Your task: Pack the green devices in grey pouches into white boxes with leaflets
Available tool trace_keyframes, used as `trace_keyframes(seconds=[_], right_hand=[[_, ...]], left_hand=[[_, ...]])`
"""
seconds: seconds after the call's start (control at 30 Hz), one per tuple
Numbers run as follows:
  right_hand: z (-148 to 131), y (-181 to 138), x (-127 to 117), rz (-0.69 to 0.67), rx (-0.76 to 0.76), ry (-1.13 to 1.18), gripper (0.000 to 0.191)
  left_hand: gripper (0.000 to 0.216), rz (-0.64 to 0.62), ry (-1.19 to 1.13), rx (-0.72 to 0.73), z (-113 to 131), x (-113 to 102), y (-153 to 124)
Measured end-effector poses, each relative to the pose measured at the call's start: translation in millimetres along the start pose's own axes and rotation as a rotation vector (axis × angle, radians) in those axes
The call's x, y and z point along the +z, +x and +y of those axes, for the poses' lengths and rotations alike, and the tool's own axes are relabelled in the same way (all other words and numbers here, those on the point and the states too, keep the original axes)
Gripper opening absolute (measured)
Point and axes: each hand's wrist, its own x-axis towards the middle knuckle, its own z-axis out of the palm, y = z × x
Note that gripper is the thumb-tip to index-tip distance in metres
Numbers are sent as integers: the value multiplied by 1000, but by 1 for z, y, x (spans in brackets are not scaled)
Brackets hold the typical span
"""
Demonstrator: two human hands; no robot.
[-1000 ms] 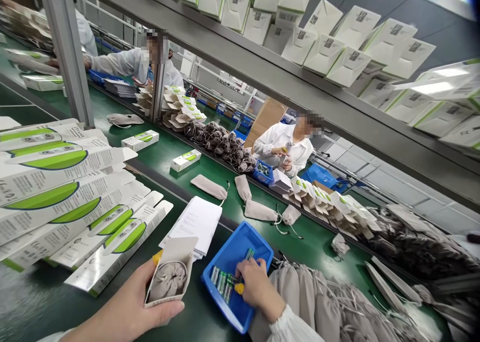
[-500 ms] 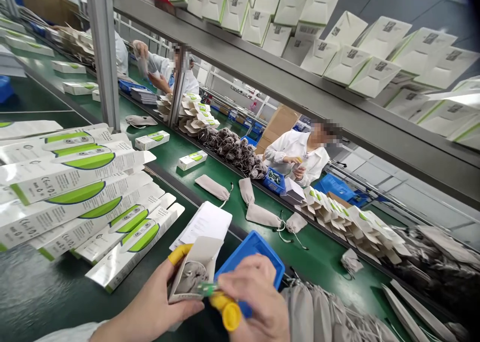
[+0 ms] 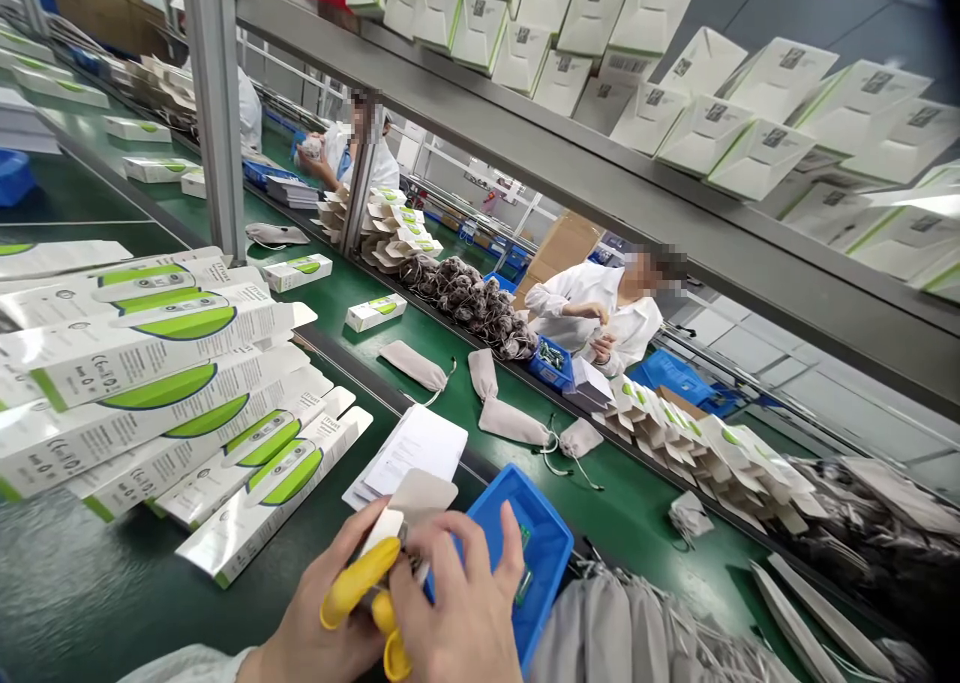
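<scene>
My left hand [image 3: 319, 598] is closed around a small white box [image 3: 424, 493] whose flap stands up at the open end. At that opening is my right hand [image 3: 461, 588], its thumb and forefinger brought together and partly smeared, its other fingers spread. The box's inside and anything between those fingertips are hidden. Yellow finger cots [image 3: 360, 583] cover some fingers on both hands. Right behind my right hand lies a blue bin [image 3: 551, 528] with small green cells [image 3: 523, 585] in it. A stack of white leaflets [image 3: 420, 443] lies just beyond the box.
Printed flat cartons [image 3: 187, 363] are piled at left. Grey pouches [image 3: 622, 623] crowd the right front; several more pouches [image 3: 510, 421] and packed boxes [image 3: 375, 311] lie on the green belt [image 3: 337, 338]. A metal shelf beam [image 3: 540, 133] crosses above. Co-workers [image 3: 600, 303] sit opposite.
My right hand has brought the green cells to the box's mouth, where they no longer show. The left hand has turned the box and moved slightly right. The belt's pouches and boxes have shifted slightly left.
</scene>
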Motion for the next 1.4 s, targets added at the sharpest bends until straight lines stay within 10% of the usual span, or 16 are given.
trace_keyframes(seconds=[0.17, 0.3, 0.47, 0.63, 0.77, 1.0, 1.3, 1.4], right_hand=[[20, 1, -4, -136, 634, 778, 45], [6, 15, 18, -290, 1005, 1444, 48], [14, 19, 13, -243, 432, 1014, 32], [37, 12, -6, -313, -104, 472, 74], [33, 13, -2, -192, -109, 434, 66], [36, 16, -13, -253, 354, 713, 26], [46, 8, -12, -354, -128, 280, 72], [46, 0, -9, -289, -74, 312, 73]], left_hand=[[74, -21, 216, 211, 2, 0, 9], [81, -97, 306, 99, 11, 2, 14], [80, -230, 148, -302, 25, 1, 24], [65, -288, -46, -393, 25, 2, 26], [52, -357, -59, -416, 25, 2, 30], [59, -394, 102, -378, 37, 10, 34], [38, -444, 46, -373, 31, 12, 47], [52, -385, -79, -475, 38, 9, 54]])
